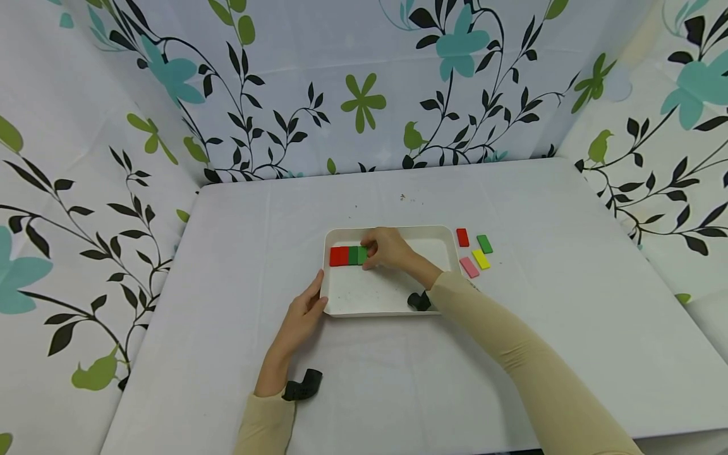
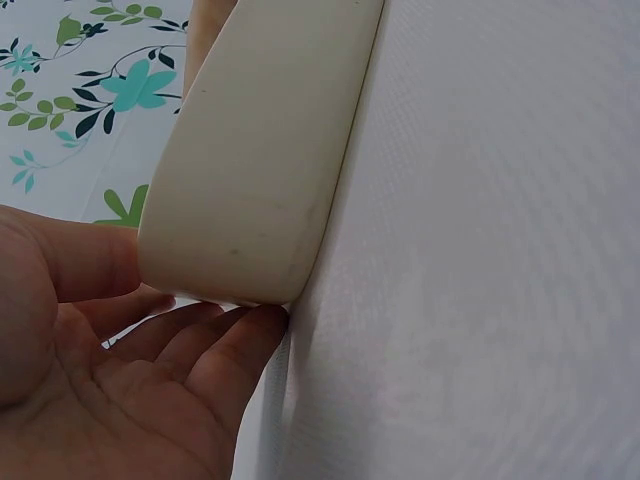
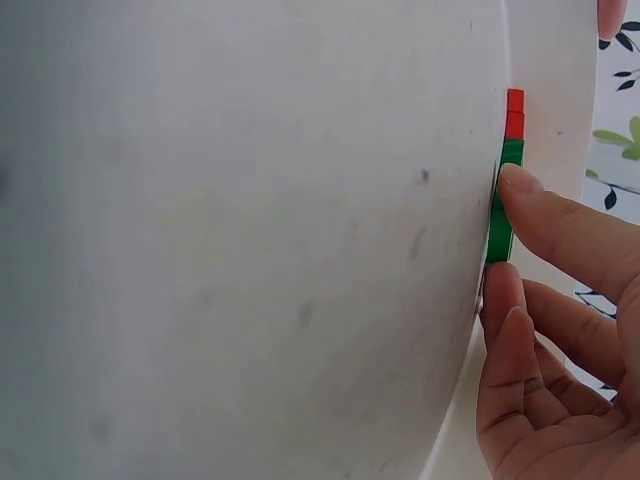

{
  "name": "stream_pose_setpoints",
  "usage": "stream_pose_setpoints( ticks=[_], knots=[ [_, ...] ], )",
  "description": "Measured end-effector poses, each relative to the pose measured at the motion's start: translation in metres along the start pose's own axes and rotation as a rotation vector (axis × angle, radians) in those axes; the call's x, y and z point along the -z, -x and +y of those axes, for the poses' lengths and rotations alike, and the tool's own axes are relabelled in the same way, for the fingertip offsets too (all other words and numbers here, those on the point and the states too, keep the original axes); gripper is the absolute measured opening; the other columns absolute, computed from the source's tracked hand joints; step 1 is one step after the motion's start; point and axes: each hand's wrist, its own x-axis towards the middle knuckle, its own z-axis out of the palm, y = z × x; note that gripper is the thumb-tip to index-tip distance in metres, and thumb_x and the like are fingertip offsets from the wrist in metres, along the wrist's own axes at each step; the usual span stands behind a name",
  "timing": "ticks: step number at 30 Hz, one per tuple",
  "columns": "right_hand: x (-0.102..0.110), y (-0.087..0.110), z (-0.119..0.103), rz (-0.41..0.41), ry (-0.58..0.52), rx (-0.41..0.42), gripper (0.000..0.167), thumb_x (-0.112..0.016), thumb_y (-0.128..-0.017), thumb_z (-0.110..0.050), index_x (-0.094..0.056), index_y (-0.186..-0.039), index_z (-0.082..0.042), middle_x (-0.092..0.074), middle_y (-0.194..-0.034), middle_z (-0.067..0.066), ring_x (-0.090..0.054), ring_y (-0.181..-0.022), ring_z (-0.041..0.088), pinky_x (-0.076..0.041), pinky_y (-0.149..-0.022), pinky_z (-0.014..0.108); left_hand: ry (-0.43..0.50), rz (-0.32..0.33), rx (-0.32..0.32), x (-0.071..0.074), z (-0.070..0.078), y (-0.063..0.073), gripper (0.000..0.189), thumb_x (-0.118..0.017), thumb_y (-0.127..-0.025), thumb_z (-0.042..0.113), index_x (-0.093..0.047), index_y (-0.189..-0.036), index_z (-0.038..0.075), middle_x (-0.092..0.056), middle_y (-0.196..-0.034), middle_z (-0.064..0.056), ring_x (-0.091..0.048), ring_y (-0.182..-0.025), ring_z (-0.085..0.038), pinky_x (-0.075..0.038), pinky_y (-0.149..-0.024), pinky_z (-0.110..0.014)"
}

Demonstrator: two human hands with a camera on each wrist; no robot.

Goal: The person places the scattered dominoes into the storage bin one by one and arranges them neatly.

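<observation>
Head: a right hand (image 1: 392,249) pinches a small green rectangular block (image 1: 362,255) inside a shallow white tray (image 1: 352,291). Left wrist: the left hand (image 2: 120,360) grips the tray's corner. Right wrist: the block looks light, stiff, best held by its ends.

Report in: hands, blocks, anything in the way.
Left hand touches left end of tray. Right hand pinches green block inside. Four loose blocks outside, right; no obstruction visible.

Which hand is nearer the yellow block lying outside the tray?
Right: the right hand is left of the yellow block, at the green blocks inside the tray; the left hand is farther left, at the tray's left end.
</observation>
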Motion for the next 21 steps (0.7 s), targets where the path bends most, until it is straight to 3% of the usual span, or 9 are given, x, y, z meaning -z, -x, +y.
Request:
stream_pose_setpoints(
  ticks=[9, 21],
  knots=[
    [0.001, -0.0002, -0.001, -0.002, 0.0, -0.019, 0.056, -0.091, -0.066, -0.015, -0.07, -0.116, -0.001, -0.071, -0.092, 0.007, -0.064, -0.081, 0.016, -0.052, -0.074, 0.024, -0.002, -0.001, -0.013, 0.0002, -0.0006, 0.0004, 0.059, -0.047, -0.102, 0.005, -0.019, -0.153, -0.004, -0.016, -0.162, -0.018, -0.021, -0.148, -0.033, -0.024, -0.116, -0.041],
    [0.0078, 0.0009, -0.0027, -0.002, -0.005, 0.005, 0.059, -0.092, -0.066, -0.018, -0.069, -0.117, 0.001, -0.071, -0.087, 0.006, -0.065, -0.08, 0.015, -0.053, -0.081, 0.027, 0.007, 0.002, -0.021, -0.0001, -0.0021, 0.0003, 0.06, -0.047, -0.102, 0.006, -0.018, -0.153, -0.004, -0.016, -0.162, -0.018, -0.021, -0.148, -0.034, -0.024, -0.116, -0.038]
  ],
)
